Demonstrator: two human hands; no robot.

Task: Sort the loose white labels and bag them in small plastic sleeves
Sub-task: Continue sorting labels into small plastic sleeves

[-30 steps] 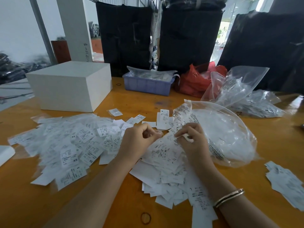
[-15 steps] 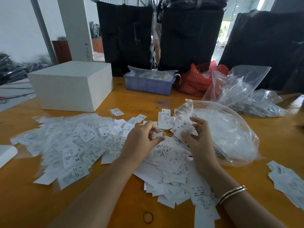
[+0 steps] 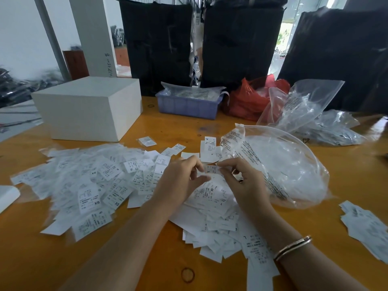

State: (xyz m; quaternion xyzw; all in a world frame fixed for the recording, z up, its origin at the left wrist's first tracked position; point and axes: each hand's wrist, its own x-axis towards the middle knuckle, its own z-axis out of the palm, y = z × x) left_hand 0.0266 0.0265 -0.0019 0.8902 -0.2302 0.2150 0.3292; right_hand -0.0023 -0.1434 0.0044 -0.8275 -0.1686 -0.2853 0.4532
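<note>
Both hands meet just above the middle heap, and between them they hold a single label (image 3: 212, 170), a small white slip with "XL" printed near its left end. The left hand (image 3: 184, 179) pinches that end between thumb and curled fingers; the right hand (image 3: 243, 181) pinches the other end the same way, fingers bent in around the slip. So the label's long axis runs side to side, from one hand straight across to the other, roughly level and lifted clear of the pile of labels (image 3: 212, 208) beneath (whether it already sits inside a thin sleeve I cannot make out).

What the next move seems to turn on is where this slip goes from here. Neither hand is nearer to it; both have it. The big clear bag (image 3: 294, 171) lies just beside the right hand, to the right, its open zip mouth turned toward the hands, so the right hand is the one nearer that side. The wide spread of bagged labels (image 3: 88, 181), with XS and XL prints showing, lies off to the left, on the left hand's side. I'd judge the slip is being read or readied for a sleeve, and the sorting is far from done, given how many loose slips cover the wooden surface (image 3: 147, 259).

Further back stand a white box (image 3: 90, 110), a purple tray (image 3: 186, 106) and a red bag (image 3: 247, 101), well apart from the hands. A smaller pile of slips (image 3: 365, 225) lies at the far right.
</note>
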